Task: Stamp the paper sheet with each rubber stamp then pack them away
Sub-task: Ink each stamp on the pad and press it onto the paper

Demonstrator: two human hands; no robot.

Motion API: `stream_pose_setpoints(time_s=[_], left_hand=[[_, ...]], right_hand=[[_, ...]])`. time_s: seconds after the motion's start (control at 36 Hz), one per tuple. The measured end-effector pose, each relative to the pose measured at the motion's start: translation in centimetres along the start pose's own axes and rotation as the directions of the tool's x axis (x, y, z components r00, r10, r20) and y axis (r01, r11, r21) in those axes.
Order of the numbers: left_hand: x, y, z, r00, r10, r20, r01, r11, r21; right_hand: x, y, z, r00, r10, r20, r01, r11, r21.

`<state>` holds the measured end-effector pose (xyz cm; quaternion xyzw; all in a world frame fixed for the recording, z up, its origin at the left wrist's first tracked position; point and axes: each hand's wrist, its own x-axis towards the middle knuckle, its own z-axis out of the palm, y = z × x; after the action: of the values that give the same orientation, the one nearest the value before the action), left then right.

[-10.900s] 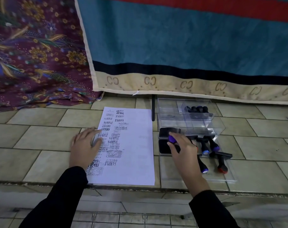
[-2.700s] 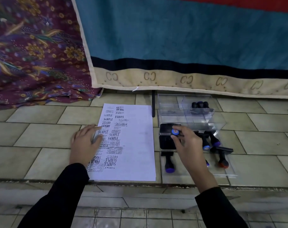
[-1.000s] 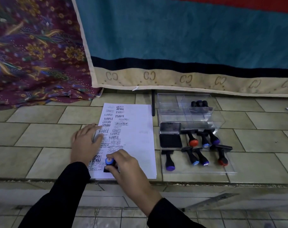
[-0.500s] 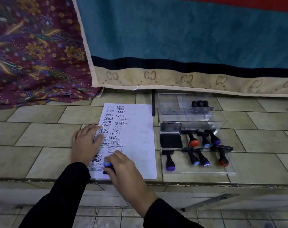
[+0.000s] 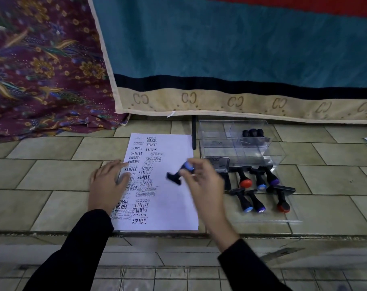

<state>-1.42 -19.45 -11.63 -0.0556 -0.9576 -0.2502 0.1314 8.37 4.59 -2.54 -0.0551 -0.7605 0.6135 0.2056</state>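
Right hand (image 5: 201, 181) has lifted the blue-capped stamp (image 5: 179, 173) off the paper (image 5: 170, 198), fingers pinching it midair, fresh AIR MAIL print left, left hand (image 5: 108, 185) flat on paper; probably headed for the tray (image 5: 291, 219).

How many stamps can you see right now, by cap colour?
Red caps: 2
Blue or purple caps: 5, one on the stamp in the right hand
Caps hidden, in the box: 3
Total: 10 stamps in view
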Motion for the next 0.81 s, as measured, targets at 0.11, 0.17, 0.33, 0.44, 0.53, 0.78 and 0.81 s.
stream_pose_setpoints(time_s=[0.11,0.17,0.33,0.44,0.53,0.78,0.81], left_hand=[[0.0,-0.1,0.0,1.000,0.003,-0.001,-0.003,1.000,-0.004],[0.0,0.0,0.0,1.000,-0.003,0.000,0.003,1.000,-0.007],[0.0,-0.1,0.1,1.000,-0.001,-0.010,0.001,1.000,-0.016],[0.1,-0.2,0.2,1.000,0.005,0.002,-0.005,1.000,0.002],[0.0,-0.2,0.2,1.000,0.001,0.003,-0.001,1.000,0.004],[0.1,-0.1,0.1,1.000,-0.006,0.007,0.006,1.000,0.009],[0.1,-0.1,0.1,1.000,-0.008,0.005,0.008,1.000,0.006]], right_hand=[[1.7,-0.7,-5.5,0.985,-0.027,-0.173,0.020,0.999,-0.040],[2.0,-0.5,-8.1,0.974,-0.031,-0.223,0.011,0.996,-0.093],[0.2,1.1,-13.3,0.961,-0.065,-0.270,0.011,0.980,-0.199],[-3.3,2.9,-13.7,0.972,-0.126,-0.197,0.057,0.944,-0.324],[-5.8,4.4,-13.1,0.975,-0.193,-0.114,0.133,0.905,-0.404],[-8.5,6.9,-10.4,0.970,-0.243,-0.007,0.190,0.777,-0.600],[-8.4,7.0,-10.3,0.970,-0.243,0.000,0.191,0.764,-0.617]])
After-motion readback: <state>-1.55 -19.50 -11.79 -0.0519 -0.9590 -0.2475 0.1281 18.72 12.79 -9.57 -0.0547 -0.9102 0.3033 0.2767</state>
